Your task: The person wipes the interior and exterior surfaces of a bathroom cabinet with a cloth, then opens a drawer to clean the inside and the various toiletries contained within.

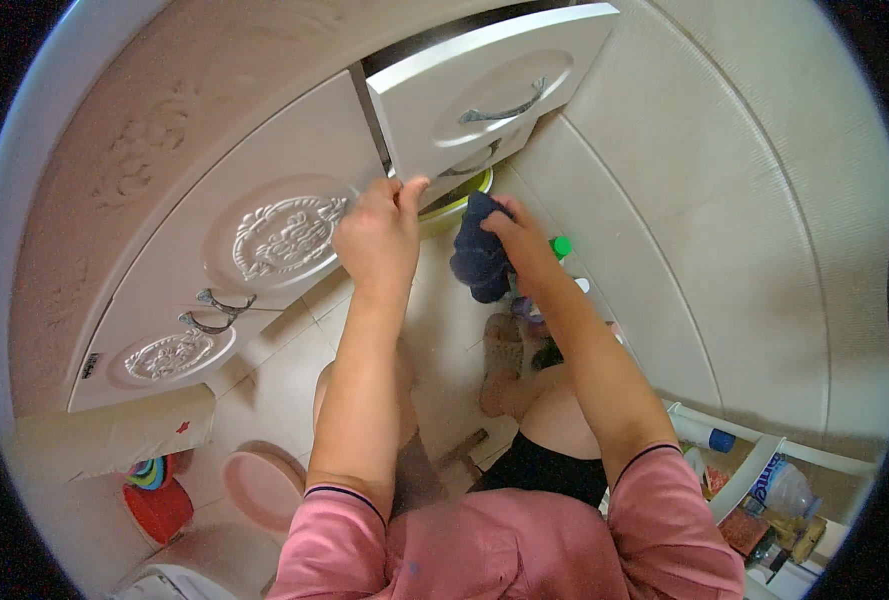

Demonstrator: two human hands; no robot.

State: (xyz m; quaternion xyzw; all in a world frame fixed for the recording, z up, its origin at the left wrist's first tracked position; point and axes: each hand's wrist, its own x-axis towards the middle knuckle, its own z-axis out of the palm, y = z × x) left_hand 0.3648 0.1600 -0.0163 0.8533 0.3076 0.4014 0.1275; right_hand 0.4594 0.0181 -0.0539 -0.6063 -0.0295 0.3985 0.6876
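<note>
A bunched dark navy cloth [479,250] hangs from my right hand [516,235], which is closed round its upper side. My left hand [379,235] is closed like a fist with the thumb raised, close to the lower left corner of a white drawer front [484,80]. That drawer stands pulled out, with a curved metal handle [504,107]. What the left fingers hold, if anything, is hidden. Just beyond both hands shows the rim of a yellow-green basin [454,208], below the drawers and partly covered by the hands and the cloth.
White cabinet doors [289,235] with carved ovals run along the left. A green-capped bottle [561,247] stands by the right wall. A white rack [744,480] holds bottles and sponges at lower right. A pink basin [264,487] and a red container [159,510] stand at lower left.
</note>
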